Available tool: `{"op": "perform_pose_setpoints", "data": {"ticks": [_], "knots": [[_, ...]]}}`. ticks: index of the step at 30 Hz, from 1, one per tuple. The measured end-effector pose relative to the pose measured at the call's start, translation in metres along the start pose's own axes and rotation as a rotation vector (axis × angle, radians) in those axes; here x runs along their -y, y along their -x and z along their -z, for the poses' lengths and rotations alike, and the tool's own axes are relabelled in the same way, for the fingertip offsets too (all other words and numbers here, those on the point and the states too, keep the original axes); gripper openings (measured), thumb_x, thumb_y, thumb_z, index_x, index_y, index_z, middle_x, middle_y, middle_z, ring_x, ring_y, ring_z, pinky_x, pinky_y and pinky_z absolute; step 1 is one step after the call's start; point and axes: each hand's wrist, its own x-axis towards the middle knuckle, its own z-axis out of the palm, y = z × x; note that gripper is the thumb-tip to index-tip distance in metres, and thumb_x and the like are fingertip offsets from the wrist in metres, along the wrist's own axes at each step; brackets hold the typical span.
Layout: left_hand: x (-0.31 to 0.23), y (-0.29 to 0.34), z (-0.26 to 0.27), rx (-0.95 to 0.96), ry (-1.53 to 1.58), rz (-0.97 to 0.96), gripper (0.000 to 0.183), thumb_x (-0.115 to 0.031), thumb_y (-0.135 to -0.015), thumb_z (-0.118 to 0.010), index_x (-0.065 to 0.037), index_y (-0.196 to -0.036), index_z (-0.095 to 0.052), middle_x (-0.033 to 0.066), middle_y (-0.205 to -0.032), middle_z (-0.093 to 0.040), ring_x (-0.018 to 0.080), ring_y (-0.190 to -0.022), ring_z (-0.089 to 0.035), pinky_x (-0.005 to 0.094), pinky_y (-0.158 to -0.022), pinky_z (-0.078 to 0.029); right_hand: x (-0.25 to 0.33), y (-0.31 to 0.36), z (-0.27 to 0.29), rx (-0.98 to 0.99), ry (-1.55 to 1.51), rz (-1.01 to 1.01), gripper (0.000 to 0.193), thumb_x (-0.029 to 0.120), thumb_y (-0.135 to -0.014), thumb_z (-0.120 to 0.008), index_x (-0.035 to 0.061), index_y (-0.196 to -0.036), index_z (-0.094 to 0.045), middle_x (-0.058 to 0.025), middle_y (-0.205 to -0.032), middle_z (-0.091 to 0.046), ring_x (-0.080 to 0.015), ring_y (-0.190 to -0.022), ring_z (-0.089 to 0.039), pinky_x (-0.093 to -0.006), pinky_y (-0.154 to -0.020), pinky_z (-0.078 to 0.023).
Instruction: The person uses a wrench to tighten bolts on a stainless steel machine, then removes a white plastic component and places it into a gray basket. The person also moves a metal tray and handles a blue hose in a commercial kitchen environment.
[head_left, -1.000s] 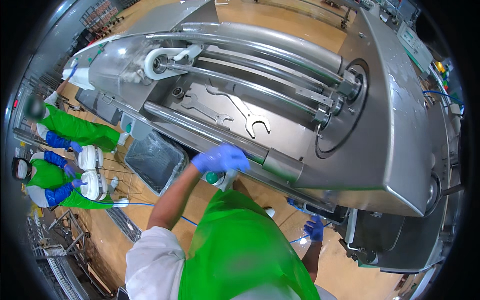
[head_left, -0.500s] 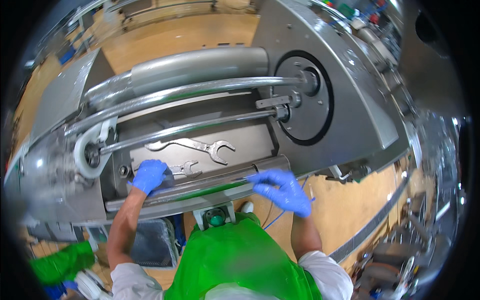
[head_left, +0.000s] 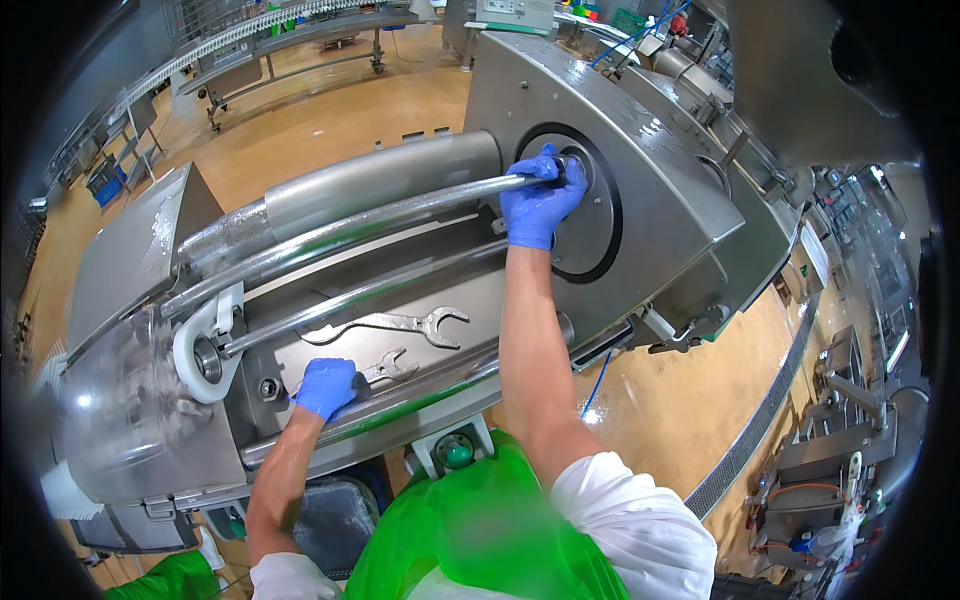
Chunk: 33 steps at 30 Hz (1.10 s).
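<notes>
My right hand [head_left: 543, 203], in a blue glove, reaches across to the round plate [head_left: 598, 225] with a black rim. Its fingers close around the end fitting of the upper metal rod [head_left: 400, 203], mostly covering it. My left hand [head_left: 327, 388], also gloved in blue, is closed low over the machine's trough [head_left: 290, 345]. A smaller open-ended wrench [head_left: 392, 368] sticks out beside it; whether the fingers grip its handle is hidden. Behind that lies a larger open-ended wrench [head_left: 400, 322]. A lower rod [head_left: 365, 290] runs into a white ring holder [head_left: 203, 360].
A thick steel roller [head_left: 385, 170] lies beyond the rods. A hex nut [head_left: 270, 388] sits at the trough's left end. The machine's front rail [head_left: 420, 395] runs before my green apron. A floor drain [head_left: 755, 420] crosses the right; a wheeled steel frame [head_left: 300, 75] stands behind.
My right hand has moved from above the front rail up and away to the rod's end at the round plate, closing there. My left hand stays by the smaller wrench. The view has shifted.
</notes>
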Motion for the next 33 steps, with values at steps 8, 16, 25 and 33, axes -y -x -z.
{"op": "perform_pose_setpoints", "data": {"ticks": [8,16,25,33], "knots": [[-0.012,-0.006,0.003,0.003,0.154,0.047,0.018,-0.020,-0.079,-0.057,-0.006,-0.089,-0.061,0.0190,-0.090,-0.065,0.0361,-0.084,-0.065,0.0473,-0.074,-0.050,0.007,0.004,-0.019,-0.364,0.359,-0.026,0.025,0.032,-0.086,-0.062,0.0084,-0.092,-0.054,-0.0018,-0.071,-0.050,-0.0160,-0.066,-0.052,-0.0435,-0.084,-0.048],[-0.024,0.011,0.026,-0.204,0.215,0.051,0.017,-0.014,-0.079,-0.056,-0.004,-0.093,-0.055,0.0207,-0.096,-0.056,0.0408,-0.083,-0.060,0.0504,-0.069,-0.048,0.023,0.023,-0.031,-0.385,0.652,-0.287,0.075,0.054,-0.080,-0.069,0.0009,-0.123,-0.038,-0.0179,-0.127,-0.038,-0.0330,-0.115,-0.046,-0.0541,-0.101,-0.040],[-0.121,0.019,0.094,-0.554,0.796,-0.048,0.021,-0.008,-0.077,-0.064,-0.004,-0.089,-0.047,0.0132,-0.072,-0.056,0.0282,-0.067,-0.059,0.0407,-0.060,-0.047,0.054,0.229,0.032,0.102,1.353,-0.931,0.067,0.020,-0.085,-0.070,0.0100,-0.141,-0.033,-0.0088,-0.110,-0.050,-0.0147,-0.093,-0.053,-0.0303,-0.085,-0.047],[-0.217,-0.061,0.142,-0.431,1.870,-0.582,0.033,-0.018,-0.085,-0.053,0.001,-0.112,-0.052,0.0169,-0.102,-0.064,0.0279,-0.102,-0.060,0.0416,-0.097,-0.043,0.075,0.265,-0.019,-0.068,1.684,-0.301,0.024,0.014,-0.088,-0.062,0.0004,-0.108,-0.060,-0.0067,-0.086,-0.063,-0.0129,-0.075,-0.059,-0.0290,-0.069,-0.051]]}}
